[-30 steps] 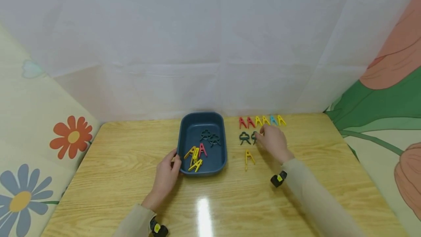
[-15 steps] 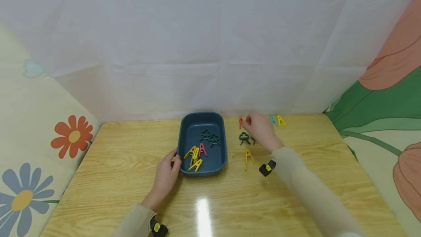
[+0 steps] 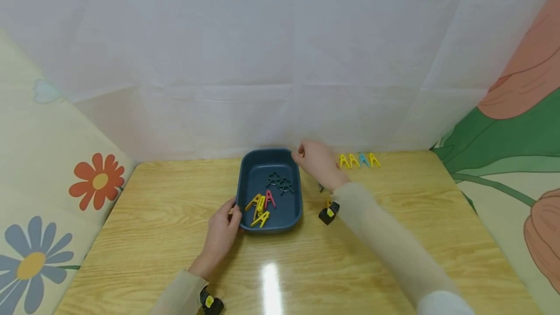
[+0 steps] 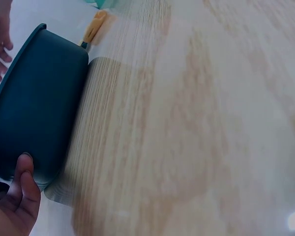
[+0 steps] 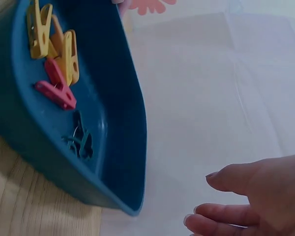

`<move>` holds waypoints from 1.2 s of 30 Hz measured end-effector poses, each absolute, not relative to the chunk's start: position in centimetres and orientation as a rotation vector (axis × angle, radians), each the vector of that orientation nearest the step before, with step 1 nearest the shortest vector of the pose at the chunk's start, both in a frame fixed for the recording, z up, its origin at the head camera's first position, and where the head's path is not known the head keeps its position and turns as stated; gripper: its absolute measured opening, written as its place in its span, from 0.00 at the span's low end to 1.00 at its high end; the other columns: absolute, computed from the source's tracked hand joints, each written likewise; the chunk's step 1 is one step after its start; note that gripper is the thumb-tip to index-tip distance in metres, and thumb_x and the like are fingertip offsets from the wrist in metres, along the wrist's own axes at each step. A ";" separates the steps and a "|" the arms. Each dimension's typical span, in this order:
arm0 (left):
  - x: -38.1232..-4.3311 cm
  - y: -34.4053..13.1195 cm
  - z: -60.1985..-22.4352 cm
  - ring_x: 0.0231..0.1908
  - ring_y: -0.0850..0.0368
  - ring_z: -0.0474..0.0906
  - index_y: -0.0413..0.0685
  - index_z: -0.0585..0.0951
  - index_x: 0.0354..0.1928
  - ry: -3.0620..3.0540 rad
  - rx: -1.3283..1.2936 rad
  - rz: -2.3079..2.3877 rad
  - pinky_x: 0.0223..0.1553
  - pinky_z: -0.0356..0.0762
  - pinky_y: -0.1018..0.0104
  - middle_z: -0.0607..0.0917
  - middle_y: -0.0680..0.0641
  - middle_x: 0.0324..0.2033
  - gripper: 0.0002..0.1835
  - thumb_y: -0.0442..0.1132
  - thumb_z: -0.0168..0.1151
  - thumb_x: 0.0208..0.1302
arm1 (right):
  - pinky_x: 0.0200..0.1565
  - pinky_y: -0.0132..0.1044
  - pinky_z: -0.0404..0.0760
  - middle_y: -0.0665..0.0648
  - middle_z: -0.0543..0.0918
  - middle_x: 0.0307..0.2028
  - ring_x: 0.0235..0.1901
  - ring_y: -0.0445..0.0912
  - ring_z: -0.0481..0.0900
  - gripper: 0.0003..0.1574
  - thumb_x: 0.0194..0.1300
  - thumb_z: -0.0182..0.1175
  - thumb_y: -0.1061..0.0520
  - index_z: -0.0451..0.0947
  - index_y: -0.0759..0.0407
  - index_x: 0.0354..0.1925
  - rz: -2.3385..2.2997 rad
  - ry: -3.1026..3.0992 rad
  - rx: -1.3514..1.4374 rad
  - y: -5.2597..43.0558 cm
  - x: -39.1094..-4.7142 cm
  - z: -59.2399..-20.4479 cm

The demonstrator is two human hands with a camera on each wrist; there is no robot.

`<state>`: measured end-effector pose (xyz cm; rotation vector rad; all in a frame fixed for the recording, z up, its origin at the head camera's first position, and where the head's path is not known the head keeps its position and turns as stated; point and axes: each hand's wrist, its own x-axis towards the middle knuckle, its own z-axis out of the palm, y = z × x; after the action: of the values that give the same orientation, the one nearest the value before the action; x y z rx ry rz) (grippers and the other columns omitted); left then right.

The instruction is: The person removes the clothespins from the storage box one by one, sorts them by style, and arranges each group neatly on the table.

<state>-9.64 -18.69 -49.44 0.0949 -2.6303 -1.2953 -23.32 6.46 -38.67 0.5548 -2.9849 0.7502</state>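
Note:
My left hand (image 3: 221, 230) grips the near left corner of a dark blue plastic bin (image 3: 271, 231), its fingertips against the wall in the left wrist view. Inside lie several yellow clothespins (image 3: 261, 218), a pink clothespin (image 3: 270, 200) and two dark green spring clips (image 3: 285, 185). Beside the bin's far right corner is my right hand (image 3: 321, 162). The right wrist view shows that hand (image 5: 280, 191) with thumb and fingers apart, nothing between them. Right of it, yellow clothespins (image 3: 353, 160) and a blue clothespin (image 3: 364, 160) stand in a row.
Between the bin and my right sleeve, a dark clip (image 3: 321, 188) and a yellow-orange clothespin (image 3: 328, 202) on the wooden table (image 3: 175, 218) are mostly hidden by my right arm. A white sheet (image 3: 218, 62) hangs behind the table's far edge.
My right hand has moved left from the dark clips, along the row, to the bin's far right corner. It now covers where the red clothespins lay. My left hand and the bin have stayed put.

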 end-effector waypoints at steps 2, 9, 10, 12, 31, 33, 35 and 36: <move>-9.7 -18.7 -49.5 0.42 0.45 0.88 0.30 0.74 0.69 -2.631 0.093 -1.299 0.32 0.82 0.71 0.83 0.30 0.58 0.23 0.35 0.49 0.79 | 0.33 0.39 0.78 0.56 0.86 0.33 0.29 0.47 0.78 0.17 0.76 0.62 0.47 0.83 0.61 0.40 0.756 -2.990 0.565 5.6 -23.5 -38.6; -9.8 -18.7 -49.8 0.41 0.47 0.88 0.31 0.75 0.68 -2.631 0.093 -1.314 0.32 0.82 0.71 0.83 0.30 0.57 0.22 0.35 0.49 0.79 | 0.23 0.34 0.63 0.47 0.67 0.14 0.15 0.41 0.63 0.28 0.75 0.64 0.48 0.71 0.53 0.17 0.836 -3.024 0.675 2.8 -23.8 -39.3; -9.8 -18.7 -49.8 0.42 0.47 0.88 0.31 0.75 0.69 -2.632 0.095 -1.315 0.32 0.82 0.71 0.83 0.30 0.57 0.22 0.35 0.49 0.79 | 0.22 0.33 0.62 0.47 0.64 0.12 0.14 0.41 0.61 0.31 0.75 0.63 0.48 0.68 0.52 0.15 0.850 -3.033 0.690 2.4 -23.9 -39.4; -9.8 -18.7 -49.8 0.42 0.47 0.87 0.31 0.75 0.69 -2.637 0.100 -1.318 0.32 0.82 0.71 0.83 0.31 0.58 0.22 0.35 0.49 0.79 | 0.20 0.32 0.59 0.46 0.59 0.10 0.11 0.40 0.56 0.35 0.76 0.62 0.48 0.64 0.51 0.12 0.856 -3.062 0.717 1.6 -24.0 -39.9; -9.8 -18.5 -50.1 0.40 0.47 0.88 0.31 0.77 0.66 -2.599 0.077 -1.288 0.33 0.82 0.70 0.85 0.32 0.56 0.21 0.33 0.52 0.78 | 0.24 0.36 0.63 0.49 0.64 0.14 0.14 0.43 0.60 0.31 0.81 0.49 0.53 0.66 0.54 0.17 0.871 -3.362 0.565 -1.6 -24.7 -43.1; -9.7 -18.5 -50.1 0.41 0.47 0.88 0.32 0.77 0.66 -2.601 0.076 -1.278 0.34 0.82 0.69 0.84 0.32 0.56 0.21 0.34 0.52 0.78 | 0.24 0.36 0.64 0.50 0.64 0.14 0.15 0.43 0.60 0.30 0.81 0.49 0.52 0.66 0.54 0.17 0.846 -3.372 0.577 -1.7 -24.7 -43.3; -9.7 -18.5 -50.0 0.42 0.47 0.88 0.32 0.77 0.67 -2.606 0.079 -1.270 0.36 0.83 0.68 0.84 0.32 0.57 0.21 0.34 0.52 0.78 | 0.24 0.37 0.64 0.49 0.64 0.15 0.15 0.43 0.59 0.29 0.80 0.49 0.53 0.65 0.54 0.18 0.808 -3.376 0.600 -1.8 -24.7 -43.4; -9.7 -18.5 -50.0 0.42 0.47 0.88 0.32 0.77 0.67 -2.610 0.084 -1.267 0.37 0.83 0.68 0.84 0.33 0.58 0.21 0.35 0.52 0.78 | 0.25 0.37 0.64 0.50 0.64 0.16 0.16 0.44 0.60 0.28 0.81 0.49 0.53 0.65 0.54 0.19 0.787 -3.380 0.607 -1.9 -24.7 -43.4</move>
<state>-9.68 -18.50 -49.96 0.0837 -2.6104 -1.2668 -24.67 -1.91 -43.42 0.6072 -3.3801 0.7865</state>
